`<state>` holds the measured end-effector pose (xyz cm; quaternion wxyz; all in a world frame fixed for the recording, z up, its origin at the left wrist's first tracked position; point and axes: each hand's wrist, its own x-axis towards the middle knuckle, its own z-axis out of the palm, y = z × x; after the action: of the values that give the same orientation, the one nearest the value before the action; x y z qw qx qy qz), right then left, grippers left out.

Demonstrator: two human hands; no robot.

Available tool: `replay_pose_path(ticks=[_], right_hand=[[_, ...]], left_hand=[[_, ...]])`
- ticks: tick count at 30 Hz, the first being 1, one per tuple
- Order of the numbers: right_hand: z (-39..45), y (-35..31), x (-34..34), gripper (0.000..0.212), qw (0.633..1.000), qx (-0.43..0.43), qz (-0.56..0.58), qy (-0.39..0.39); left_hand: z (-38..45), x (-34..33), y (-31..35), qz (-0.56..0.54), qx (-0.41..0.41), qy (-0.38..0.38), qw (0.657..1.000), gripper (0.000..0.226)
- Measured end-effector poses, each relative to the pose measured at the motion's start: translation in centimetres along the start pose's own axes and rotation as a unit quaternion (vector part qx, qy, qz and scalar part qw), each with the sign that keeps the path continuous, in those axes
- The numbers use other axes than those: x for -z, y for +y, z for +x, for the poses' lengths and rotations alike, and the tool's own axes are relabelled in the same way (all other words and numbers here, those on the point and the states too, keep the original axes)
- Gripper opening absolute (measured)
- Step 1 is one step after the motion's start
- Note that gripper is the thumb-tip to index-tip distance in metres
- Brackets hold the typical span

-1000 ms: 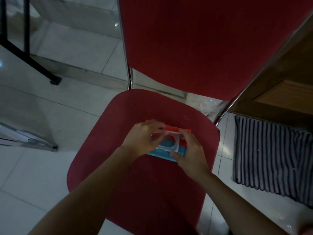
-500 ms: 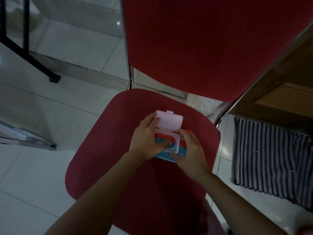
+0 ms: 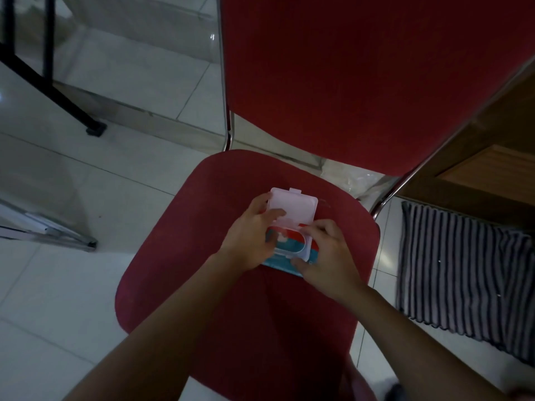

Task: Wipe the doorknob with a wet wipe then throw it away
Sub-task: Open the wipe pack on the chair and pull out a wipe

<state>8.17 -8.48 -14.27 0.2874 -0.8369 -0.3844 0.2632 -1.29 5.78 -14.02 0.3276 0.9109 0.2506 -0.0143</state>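
Observation:
A red and teal wet wipe pack lies on the red chair seat. Its translucent white flip lid stands open toward the chair back. My left hand rests on the pack's left side, with a finger across the lid's hinge edge. My right hand holds the pack's right and near edge, thumb under it. No wipe shows outside the opening. The doorknob is not in view.
The red chair back rises behind the seat on chrome tubes. A striped mat lies on the white tile floor at right below a wooden door. A black metal frame and a glass panel stand at left.
The pack's lid was shut a second ago and has been flipped open. My left hand now lies over the lid's base; my right fingers have moved onto the pack's right edge.

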Motion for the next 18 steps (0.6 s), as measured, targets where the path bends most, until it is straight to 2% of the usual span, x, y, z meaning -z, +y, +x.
replay_pose_path(ticks=[3,5,10,13,18], right_hand=[[0.1,-0.5,0.0,0.051,1.000,-0.012,-0.020,-0.004],[0.3,-0.8,-0.1,0.041,0.999,-0.014,-0.032,0.016],[1.5,-1.5,-0.8,0.014,0.994,0.047,-0.087,0.053],[2.3,-2.0,-1.2,0.013,0.988,0.086,-0.119,0.039],[3.2,-2.5,-1.4,0.013,0.992,0.089,-0.083,-0.011]], left_hand=[[0.1,0.7,-0.8,-0.026,-0.017,-0.011,0.999,0.041],[0.1,1.2,-1.3,-0.021,-0.027,-0.024,0.999,0.040],[0.0,1.3,-1.9,-0.026,-0.046,-0.033,0.998,0.039],[-0.2,1.2,-1.8,-0.043,-0.053,-0.021,0.997,0.037],[-0.3,1.3,-1.7,-0.059,-0.036,-0.027,0.997,0.034]])
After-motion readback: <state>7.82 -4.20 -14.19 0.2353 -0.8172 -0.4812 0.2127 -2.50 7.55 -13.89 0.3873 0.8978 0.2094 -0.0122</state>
